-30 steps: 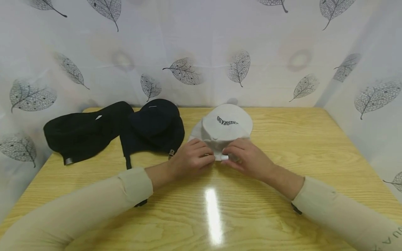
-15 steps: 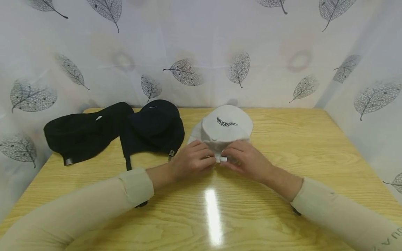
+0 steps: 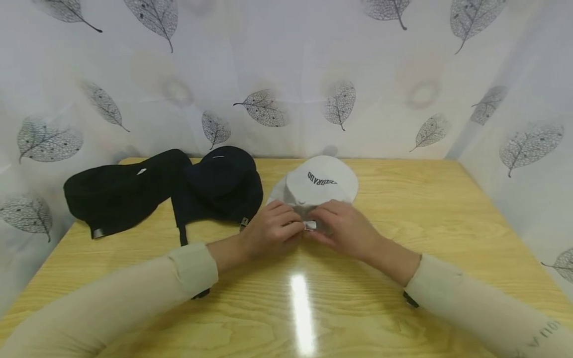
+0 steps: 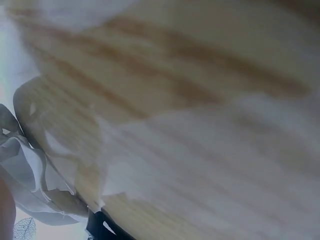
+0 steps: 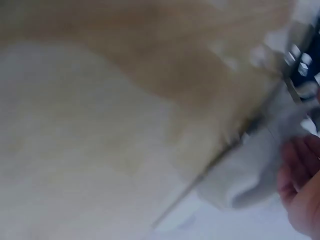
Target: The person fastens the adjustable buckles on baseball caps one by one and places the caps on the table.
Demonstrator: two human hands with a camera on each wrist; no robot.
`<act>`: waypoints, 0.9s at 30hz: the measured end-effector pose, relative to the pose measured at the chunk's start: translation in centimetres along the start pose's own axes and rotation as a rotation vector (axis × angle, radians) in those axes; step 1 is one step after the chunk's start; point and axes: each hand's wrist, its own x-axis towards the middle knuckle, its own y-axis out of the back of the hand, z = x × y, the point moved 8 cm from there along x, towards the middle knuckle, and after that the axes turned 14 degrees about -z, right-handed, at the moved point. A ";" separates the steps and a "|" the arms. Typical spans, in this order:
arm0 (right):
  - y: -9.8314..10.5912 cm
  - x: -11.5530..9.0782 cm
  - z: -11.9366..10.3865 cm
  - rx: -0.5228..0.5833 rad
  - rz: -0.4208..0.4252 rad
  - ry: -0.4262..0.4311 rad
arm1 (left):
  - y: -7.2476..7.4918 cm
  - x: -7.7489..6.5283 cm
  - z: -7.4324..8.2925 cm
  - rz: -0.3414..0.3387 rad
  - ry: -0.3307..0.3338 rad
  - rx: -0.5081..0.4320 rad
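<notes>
A white cap (image 3: pixel 322 181) with dark "COLORADO" lettering sits at the back middle of the table, between and behind my hands. My left hand (image 3: pixel 272 227) pinches the near left edge of its strap area. On the other side my right hand (image 3: pixel 346 228) has its thumb and fingers at a small white strip (image 3: pixel 310 225), which shows in the narrow gap between the hands. Fingers hide most of the strap. In the left wrist view the cap (image 4: pixel 30 170) lies at the left edge, by a blurred finger (image 4: pixel 6 212). The right wrist view shows curled fingers (image 5: pixel 300 165) against the pale cloth.
To the left lies a navy cap (image 3: pixel 219 181) with a strap and a metal buckle (image 3: pixel 243 223). A black cap (image 3: pixel 116 196) lies beyond it, touching or overlapping it. The wooden table (image 3: pixel 429 209) meets a leaf-print curtain (image 3: pixel 304 59) at the back.
My right hand has shifted left, closer to my left hand, carrying the white strip with it. The head view has tilted slightly, so the scene sits a little lower.
</notes>
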 end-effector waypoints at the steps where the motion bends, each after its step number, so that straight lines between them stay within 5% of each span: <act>1: -0.1 0.1 0.2 0.008 -0.037 -0.029 | 0.0 0.0 0.0 0.000 0.004 0.005; 6: -0.5 0.2 1.6 0.185 -0.167 -0.154 | -0.1 0.2 0.0 -0.010 0.017 0.033; 10: -0.9 0.1 1.6 0.231 -0.163 -0.101 | -0.1 0.1 0.0 -0.013 0.019 0.039; 16: -0.7 0.0 1.3 0.189 -0.067 -0.024 | -0.2 -0.1 -0.2 -0.015 0.028 0.033; 27: -0.6 -0.2 -0.8 -0.073 0.051 0.133 | -0.3 -0.1 0.2 0.010 -0.015 0.039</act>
